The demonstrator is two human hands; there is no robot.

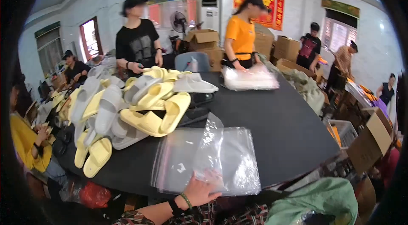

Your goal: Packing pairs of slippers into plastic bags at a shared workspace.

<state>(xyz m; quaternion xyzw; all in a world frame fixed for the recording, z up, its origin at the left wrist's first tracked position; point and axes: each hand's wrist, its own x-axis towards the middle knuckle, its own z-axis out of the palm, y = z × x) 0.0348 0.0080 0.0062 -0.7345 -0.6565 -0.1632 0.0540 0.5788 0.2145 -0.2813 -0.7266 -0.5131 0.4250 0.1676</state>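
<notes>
My left hand (199,192) reaches in from the lower edge to the near side of a stack of clear plastic bags (238,152) on the black tabletop. Its fingers show blurrily through the film of one clear plastic bag (209,144), which rises in a narrow fold above the stack. The fingers grip that film, while the thumb lies to the right, outside it. A black wristband (176,208) and a green bracelet circle the wrist. My right hand is out of view. Beyond the bags, to the left, yellow slippers (155,123) and grey slippers (108,110) lie in a heap.
Across the black table (280,127), a person in orange handles a pile of clear bags (250,78), and a person in black stands behind the slippers. A green sack (314,203) bulges at the lower right. Open cardboard boxes (369,140) stand beyond the right edge.
</notes>
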